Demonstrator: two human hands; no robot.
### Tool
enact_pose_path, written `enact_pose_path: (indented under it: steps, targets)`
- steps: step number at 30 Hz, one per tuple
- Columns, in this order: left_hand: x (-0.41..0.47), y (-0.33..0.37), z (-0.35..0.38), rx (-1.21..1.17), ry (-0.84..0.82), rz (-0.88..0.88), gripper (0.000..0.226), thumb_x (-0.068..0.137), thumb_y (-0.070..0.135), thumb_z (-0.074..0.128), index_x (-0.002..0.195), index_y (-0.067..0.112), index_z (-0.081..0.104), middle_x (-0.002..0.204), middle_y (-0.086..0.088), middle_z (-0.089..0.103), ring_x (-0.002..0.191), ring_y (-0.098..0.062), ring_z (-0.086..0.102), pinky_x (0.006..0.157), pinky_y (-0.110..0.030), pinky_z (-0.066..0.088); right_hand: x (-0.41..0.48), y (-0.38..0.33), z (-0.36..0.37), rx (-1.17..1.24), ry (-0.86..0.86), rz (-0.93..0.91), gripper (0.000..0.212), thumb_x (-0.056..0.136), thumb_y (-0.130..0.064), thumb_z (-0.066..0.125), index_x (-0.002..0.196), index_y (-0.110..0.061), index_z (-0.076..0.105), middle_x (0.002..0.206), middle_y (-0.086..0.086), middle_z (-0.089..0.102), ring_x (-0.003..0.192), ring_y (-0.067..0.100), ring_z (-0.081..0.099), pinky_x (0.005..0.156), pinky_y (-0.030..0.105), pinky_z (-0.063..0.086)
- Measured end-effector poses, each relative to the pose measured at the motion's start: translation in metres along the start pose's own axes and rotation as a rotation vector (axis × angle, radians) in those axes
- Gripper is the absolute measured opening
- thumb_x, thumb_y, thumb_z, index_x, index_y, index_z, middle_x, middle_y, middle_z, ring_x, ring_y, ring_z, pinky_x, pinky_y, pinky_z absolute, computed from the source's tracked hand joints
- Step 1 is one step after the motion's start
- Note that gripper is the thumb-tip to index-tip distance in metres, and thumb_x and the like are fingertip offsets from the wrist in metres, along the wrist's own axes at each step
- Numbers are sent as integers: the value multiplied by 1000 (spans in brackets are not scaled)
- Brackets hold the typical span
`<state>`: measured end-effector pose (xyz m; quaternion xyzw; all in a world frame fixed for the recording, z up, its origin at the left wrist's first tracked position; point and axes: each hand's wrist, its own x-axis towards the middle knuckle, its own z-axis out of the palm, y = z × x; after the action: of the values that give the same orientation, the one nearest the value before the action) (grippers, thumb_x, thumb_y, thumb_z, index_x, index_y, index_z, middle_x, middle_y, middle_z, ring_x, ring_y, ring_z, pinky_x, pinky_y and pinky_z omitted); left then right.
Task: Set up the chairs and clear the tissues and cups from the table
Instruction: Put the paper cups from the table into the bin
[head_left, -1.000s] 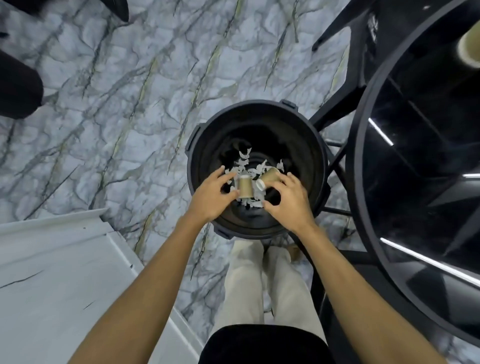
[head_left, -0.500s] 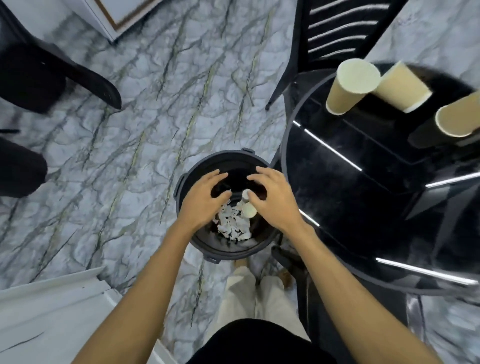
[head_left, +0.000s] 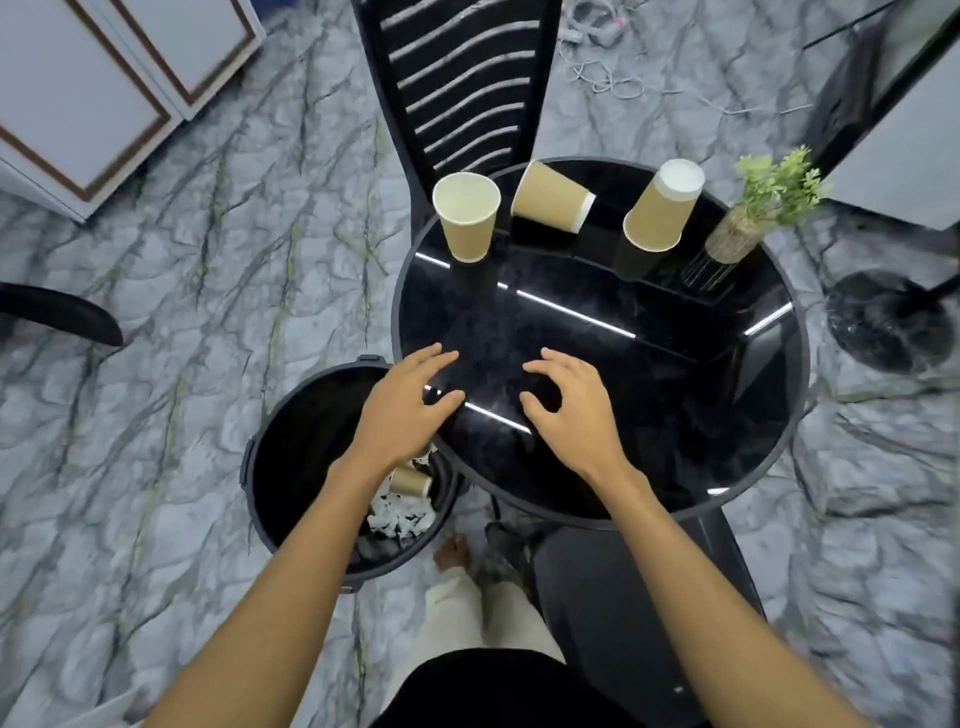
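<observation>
Three tan paper cups stand or lie at the far side of the round black table (head_left: 675, 415): an upright cup (head_left: 466, 215), a cup on its side (head_left: 551, 197), and an upside-down cup (head_left: 661, 205). My left hand (head_left: 402, 410) hovers empty over the table's near-left edge, fingers relaxed. My right hand (head_left: 574, 410) hovers empty over the table, fingers loosely curled. Left of the table, the black bin (head_left: 291, 457) holds white tissues (head_left: 400, 514) and a tan cup (head_left: 410, 480). A black slatted chair (head_left: 457, 88) stands behind the table.
A small green plant in a vase (head_left: 753, 218) stands at the table's far right. A black fan base (head_left: 883, 322) sits on the marble floor to the right. Another black chair edge (head_left: 62, 317) shows at left. White cabinet doors (head_left: 93, 93) are at top left.
Both hands let go of the cups into the bin and rose out of it. They moved right, over the table's near edge. My view lifted to take in the table.
</observation>
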<state>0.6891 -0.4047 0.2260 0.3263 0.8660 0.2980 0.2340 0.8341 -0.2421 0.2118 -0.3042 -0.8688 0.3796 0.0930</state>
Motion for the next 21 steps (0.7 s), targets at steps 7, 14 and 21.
enact_pose_path:
  steps: [7,14,21]
  targets:
    - [26,19,5,32,24,32,50,93,37,60,142,34,48,155,14,36,140,-6,34,95,-9,25,24,12,-20,40,24,7,36,89,-30,65,125,-26,62,144,-7,49,138,11,33,112,30,24]
    - [68,19,-8,-17,183,13,42,92,34,62,134,30,57,146,13,48,135,-6,42,112,-34,35,75,19,-33,67,32,17,36,89,-29,64,125,-27,61,146,-7,47,139,11,31,113,32,24]
    - [118,27,-20,-194,415,165,35,89,12,67,123,20,66,136,8,57,129,-4,49,110,-25,37,138,24,-29,63,47,45,37,88,-27,65,125,-27,61,147,-8,45,139,10,31,106,20,18]
